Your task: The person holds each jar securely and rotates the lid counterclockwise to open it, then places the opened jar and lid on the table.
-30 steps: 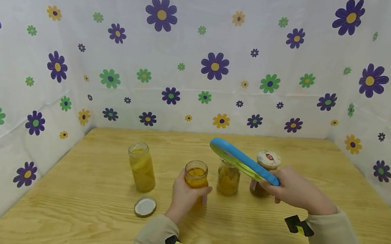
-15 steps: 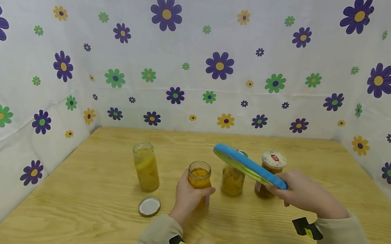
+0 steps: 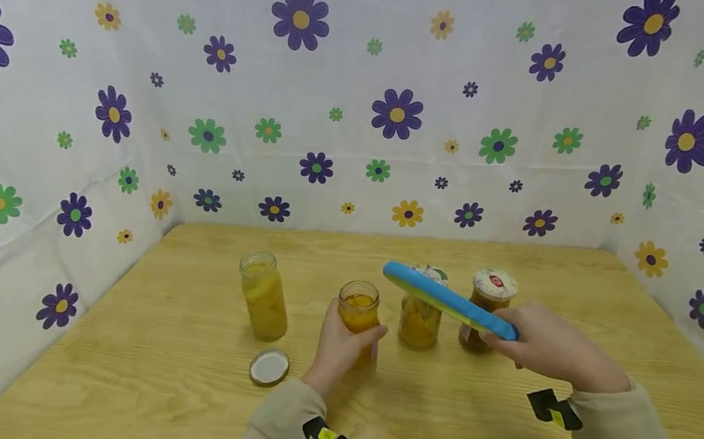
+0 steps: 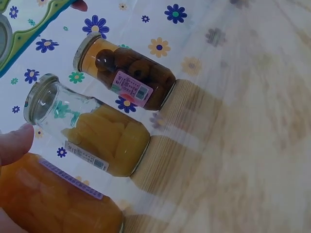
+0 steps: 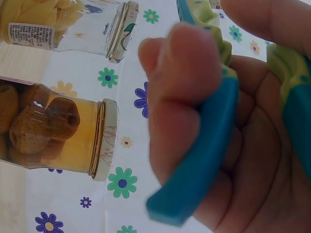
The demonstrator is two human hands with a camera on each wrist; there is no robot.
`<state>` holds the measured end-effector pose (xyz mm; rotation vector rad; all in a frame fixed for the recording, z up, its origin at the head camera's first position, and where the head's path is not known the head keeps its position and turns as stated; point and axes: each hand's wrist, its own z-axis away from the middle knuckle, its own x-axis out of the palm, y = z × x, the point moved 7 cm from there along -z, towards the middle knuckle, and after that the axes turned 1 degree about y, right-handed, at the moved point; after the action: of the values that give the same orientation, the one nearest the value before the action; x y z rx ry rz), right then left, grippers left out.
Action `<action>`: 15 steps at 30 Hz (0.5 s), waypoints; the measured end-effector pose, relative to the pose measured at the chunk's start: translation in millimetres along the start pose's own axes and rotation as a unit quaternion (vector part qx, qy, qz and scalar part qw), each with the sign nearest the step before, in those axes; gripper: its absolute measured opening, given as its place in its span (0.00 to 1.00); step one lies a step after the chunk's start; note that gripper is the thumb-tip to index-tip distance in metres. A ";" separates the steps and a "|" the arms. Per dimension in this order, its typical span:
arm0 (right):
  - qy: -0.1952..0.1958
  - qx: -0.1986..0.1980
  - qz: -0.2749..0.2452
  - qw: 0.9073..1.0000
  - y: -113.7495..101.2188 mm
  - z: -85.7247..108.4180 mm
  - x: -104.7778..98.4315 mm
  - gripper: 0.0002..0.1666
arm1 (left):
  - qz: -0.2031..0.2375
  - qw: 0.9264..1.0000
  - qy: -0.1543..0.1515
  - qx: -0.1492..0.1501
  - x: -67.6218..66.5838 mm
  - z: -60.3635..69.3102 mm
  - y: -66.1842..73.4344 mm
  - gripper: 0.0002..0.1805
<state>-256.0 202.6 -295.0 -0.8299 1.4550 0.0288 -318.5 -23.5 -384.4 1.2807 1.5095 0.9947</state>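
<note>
In the head view my left hand (image 3: 345, 341) grips an uncapped glass jar of orange fruit (image 3: 358, 313), upright on the table. My right hand (image 3: 549, 345) holds a blue and green jar opener (image 3: 442, 298) by its handles, raised over two jars at the right. Seen from the right wrist, fingers curl round one blue handle (image 5: 209, 155). A grey round piece (image 4: 4, 39), cut off by the left wrist view's edge, sits within the opener. Beneath the opener stand a lidded jar of yellow fruit (image 3: 420, 325) and a lidded jar of dark round fruit (image 5: 39, 126).
Left of my left hand stands a tall open jar of yellow fruit (image 3: 266, 304). A loose jar lid (image 3: 269, 367) lies on the wooden table (image 3: 171, 374) in front of it. A flowered white cloth (image 3: 341, 99) surrounds the table's back and sides.
The head view has shifted slightly. The jar opener has tilted a little, so less of its green face shows. My left hand stays round the orange fruit jar.
</note>
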 end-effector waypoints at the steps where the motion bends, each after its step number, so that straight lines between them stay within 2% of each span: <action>1: 0.000 -0.002 0.000 1.000 -0.5 0.1 -0.2 0.12 | 0.002 1.000 -0.004 -0.005 -0.5 -0.4 -1.0 0.34; 5: 0.000 -0.005 0.002 1.000 -1.9 -1.2 -0.5 0.12 | -0.013 1.000 -0.018 -0.013 -5.1 -5.0 -4.2 0.37; 11: -0.002 -0.001 0.002 1.000 -2.2 -1.6 -0.1 0.15 | -0.100 0.994 -0.023 -0.031 -13.8 -11.0 -6.1 0.38; 15: -0.004 0.003 0.001 1.000 -0.7 -0.2 0.6 0.15 | -0.126 0.991 -0.021 -0.041 -17.2 -14.0 -6.7 0.39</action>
<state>-255.8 201.7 -295.2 -0.8226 1.4476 0.0280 -332.6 -41.9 -384.6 1.0188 1.5368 0.8508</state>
